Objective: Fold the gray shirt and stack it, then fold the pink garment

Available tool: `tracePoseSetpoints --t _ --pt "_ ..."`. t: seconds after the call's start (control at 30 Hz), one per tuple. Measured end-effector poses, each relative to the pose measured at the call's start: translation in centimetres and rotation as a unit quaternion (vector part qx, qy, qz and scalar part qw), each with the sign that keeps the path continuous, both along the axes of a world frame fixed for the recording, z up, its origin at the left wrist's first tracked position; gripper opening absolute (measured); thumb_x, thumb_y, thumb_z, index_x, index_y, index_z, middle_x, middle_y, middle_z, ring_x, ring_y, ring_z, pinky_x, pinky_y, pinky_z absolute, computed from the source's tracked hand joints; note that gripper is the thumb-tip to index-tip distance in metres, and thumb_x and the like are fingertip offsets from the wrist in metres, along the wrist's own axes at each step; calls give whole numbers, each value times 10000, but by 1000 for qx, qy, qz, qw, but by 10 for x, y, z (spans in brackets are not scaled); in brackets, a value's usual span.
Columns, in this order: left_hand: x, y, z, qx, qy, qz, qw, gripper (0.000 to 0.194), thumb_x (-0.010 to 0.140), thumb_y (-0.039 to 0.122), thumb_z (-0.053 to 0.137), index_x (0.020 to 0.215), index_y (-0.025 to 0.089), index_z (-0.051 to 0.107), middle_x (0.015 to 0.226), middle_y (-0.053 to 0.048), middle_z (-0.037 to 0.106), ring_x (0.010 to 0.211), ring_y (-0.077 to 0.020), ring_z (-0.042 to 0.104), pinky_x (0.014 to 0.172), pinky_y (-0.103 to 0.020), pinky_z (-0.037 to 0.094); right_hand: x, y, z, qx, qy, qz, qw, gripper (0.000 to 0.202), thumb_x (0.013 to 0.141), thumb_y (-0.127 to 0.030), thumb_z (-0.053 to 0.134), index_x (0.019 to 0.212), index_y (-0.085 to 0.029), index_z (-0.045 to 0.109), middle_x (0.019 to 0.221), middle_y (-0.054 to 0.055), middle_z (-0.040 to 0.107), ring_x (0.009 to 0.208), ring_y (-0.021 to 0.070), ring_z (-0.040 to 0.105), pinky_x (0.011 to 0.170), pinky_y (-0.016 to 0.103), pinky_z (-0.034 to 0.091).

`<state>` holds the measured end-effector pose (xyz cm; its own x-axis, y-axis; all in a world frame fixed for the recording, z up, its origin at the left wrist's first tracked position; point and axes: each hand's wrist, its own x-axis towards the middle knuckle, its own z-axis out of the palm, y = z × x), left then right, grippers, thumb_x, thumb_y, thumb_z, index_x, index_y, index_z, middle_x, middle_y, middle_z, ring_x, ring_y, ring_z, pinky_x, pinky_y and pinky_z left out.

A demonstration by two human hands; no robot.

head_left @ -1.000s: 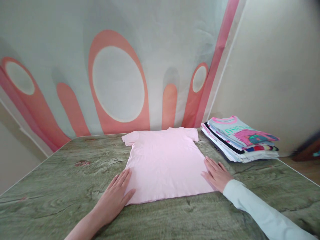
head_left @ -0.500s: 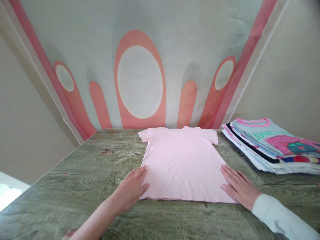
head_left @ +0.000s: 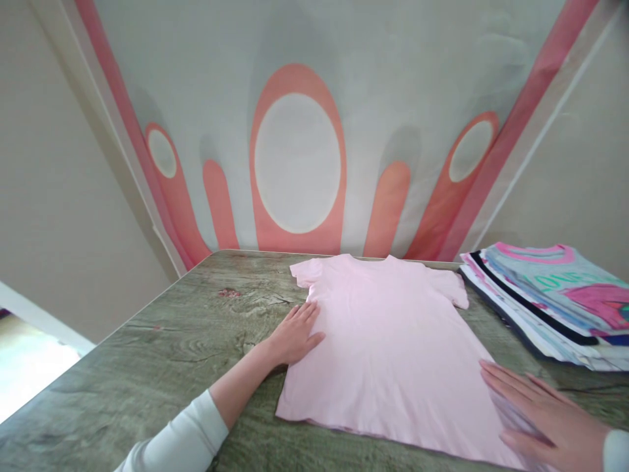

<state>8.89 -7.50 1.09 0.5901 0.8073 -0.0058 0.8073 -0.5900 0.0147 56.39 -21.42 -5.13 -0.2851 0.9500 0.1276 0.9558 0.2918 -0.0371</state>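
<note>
A pink short-sleeved T-shirt (head_left: 393,354) lies spread out on the wood-grain table (head_left: 187,367), its neck toward the far edge and its hem toward me. My left hand (head_left: 296,333) rests flat on the shirt's left side, below the sleeve, fingers stretched out. At the lower right, my right hand (head_left: 545,410) lies over the right side near the hem, fingers extended and slightly blurred. Neither hand grips the cloth visibly.
On the right of the table sits a stack of folded shirts (head_left: 540,308), a grey one with pink neckline on top, close to the pink shirt's right sleeve. A wall with a pink and white pattern (head_left: 297,164) rises behind the table's far edge.
My left hand has slid farther up the shirt's left side. My right hand has come nearer to me, and the shirt's right hem corner has shifted toward me. The view has turned slightly left.
</note>
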Motion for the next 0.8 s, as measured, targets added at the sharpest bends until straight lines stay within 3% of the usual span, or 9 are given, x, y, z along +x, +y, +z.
tracePoseSetpoints --t 0.1,0.17,0.33,0.47,0.6,0.8 --pt "1 -11 0 0 0 -1 1000 641 918 525 160 1419 125 173 1479 -103 164 1366 -208 97 1094 -388 108 -8 15 16 -31 -8 13 999 505 688 -487 518 1123 -259 634 1249 108 542 1172 328 463 1009 522 296" --pt "2 -16 1 0 -1 0 1000 640 918 528 157 1420 130 173 1478 -103 170 1365 -209 102 1093 -389 109 -39 38 34 -59 -9 28 998 470 721 -439 489 1108 -221 644 1199 122 582 1156 312 483 1025 502 284" --pt "2 -17 5 -1 2 13 1000 645 915 535 159 1416 131 188 1479 -107 162 1361 -222 122 1089 -388 126 -179 112 72 -121 16 169 978 551 785 -305 398 1305 -131 455 1385 92 401 1278 244 342 1056 433 247" --pt "3 -17 6 0 5 8 1000 643 916 527 150 1421 128 159 1481 -107 156 1361 -210 127 1091 -383 124 -266 166 67 -106 62 258 958 551 846 -293 329 1364 -107 351 1435 85 317 1312 204 271 1076 382 198" --pt "2 -17 5 4 2 11 1000 638 912 525 182 1418 137 164 1479 -104 171 1359 -209 141 1091 -383 122 -292 216 50 -91 85 263 957 539 899 -351 235 1402 -158 270 1471 45 238 1330 173 224 1080 372 154" --pt "4 -18 5 -11 -3 24 1000 623 910 511 223 1409 138 199 1480 -104 170 1359 -218 138 1090 -395 128 -289 276 37 -90 56 144 984 669 880 -541 191 1423 -150 200 1489 53 172 1353 193 148 1083 410 87"
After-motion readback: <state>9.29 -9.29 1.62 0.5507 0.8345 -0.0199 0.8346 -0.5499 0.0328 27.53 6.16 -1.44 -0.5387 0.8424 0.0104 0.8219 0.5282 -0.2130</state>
